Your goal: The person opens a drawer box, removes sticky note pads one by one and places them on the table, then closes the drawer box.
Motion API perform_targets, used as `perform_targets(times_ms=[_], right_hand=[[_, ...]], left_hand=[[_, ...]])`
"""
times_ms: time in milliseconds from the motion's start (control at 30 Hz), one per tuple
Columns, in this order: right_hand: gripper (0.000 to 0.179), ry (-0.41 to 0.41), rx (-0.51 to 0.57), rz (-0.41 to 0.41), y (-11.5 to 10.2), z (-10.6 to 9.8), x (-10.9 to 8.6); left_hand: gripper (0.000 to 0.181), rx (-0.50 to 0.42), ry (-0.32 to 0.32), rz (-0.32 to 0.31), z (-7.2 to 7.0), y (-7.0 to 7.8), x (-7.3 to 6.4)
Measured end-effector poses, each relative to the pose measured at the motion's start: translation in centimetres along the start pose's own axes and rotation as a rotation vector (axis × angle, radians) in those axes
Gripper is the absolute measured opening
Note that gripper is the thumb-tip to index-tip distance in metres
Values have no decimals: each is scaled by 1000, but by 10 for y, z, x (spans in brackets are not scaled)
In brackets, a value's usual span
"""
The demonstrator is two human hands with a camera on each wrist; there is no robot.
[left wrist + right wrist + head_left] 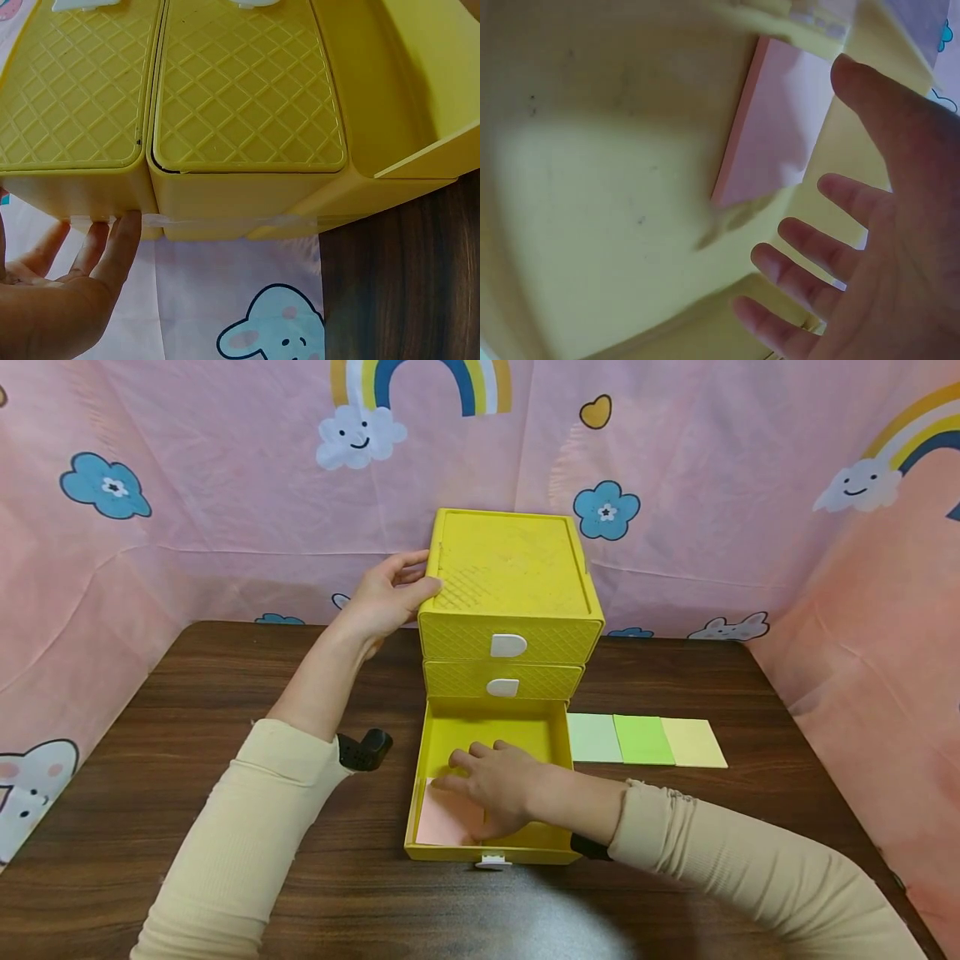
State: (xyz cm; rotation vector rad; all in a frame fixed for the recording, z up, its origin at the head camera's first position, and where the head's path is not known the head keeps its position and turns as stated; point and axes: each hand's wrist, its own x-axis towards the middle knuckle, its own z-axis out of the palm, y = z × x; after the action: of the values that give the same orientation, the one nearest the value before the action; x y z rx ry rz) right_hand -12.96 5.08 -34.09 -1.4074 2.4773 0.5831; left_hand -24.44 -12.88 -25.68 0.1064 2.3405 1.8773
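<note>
A yellow three-drawer cabinet (510, 560) stands on the table, with its bottom drawer (495, 720) pulled out. My left hand (386, 597) steadies the cabinet at its upper left edge, thumb on the top and fingers against the side. In the left wrist view, the fingertips of the left hand (75, 285) touch the side wall. A pink sticky-note pad (446, 818) lies in the front left part of the bottom drawer. Over that drawer is my right hand (502, 785), fingers spread. The right wrist view shows its fingers apart from the pink pad (772, 127), holding nothing.
Right of the open drawer lie pale mint (592, 737), bright green (643, 740) and pale yellow (696, 742) sticky-note pads in a row on the dark wooden table (315, 893). A pink patterned cloth (262, 485) hangs behind. The upper two drawers are closed.
</note>
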Motion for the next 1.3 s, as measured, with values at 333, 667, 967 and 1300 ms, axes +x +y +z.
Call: perform_targets(times_ms=[333,667,967,1300], right_hand=[[69,-35,-70,-7,-6,5,3],[73,-53,-112,-12,-8,9,7],[81,-31,-143,5,-12,14,10],[78,-38,-161,28,-16,14,11]], left_hand=[[58,3,-7,-4,0,0,1],[57,-9,-5,-6,1,0,1],[58,7,-1,-3,0,1,0],[56,-8,5,-15,1,2,0]])
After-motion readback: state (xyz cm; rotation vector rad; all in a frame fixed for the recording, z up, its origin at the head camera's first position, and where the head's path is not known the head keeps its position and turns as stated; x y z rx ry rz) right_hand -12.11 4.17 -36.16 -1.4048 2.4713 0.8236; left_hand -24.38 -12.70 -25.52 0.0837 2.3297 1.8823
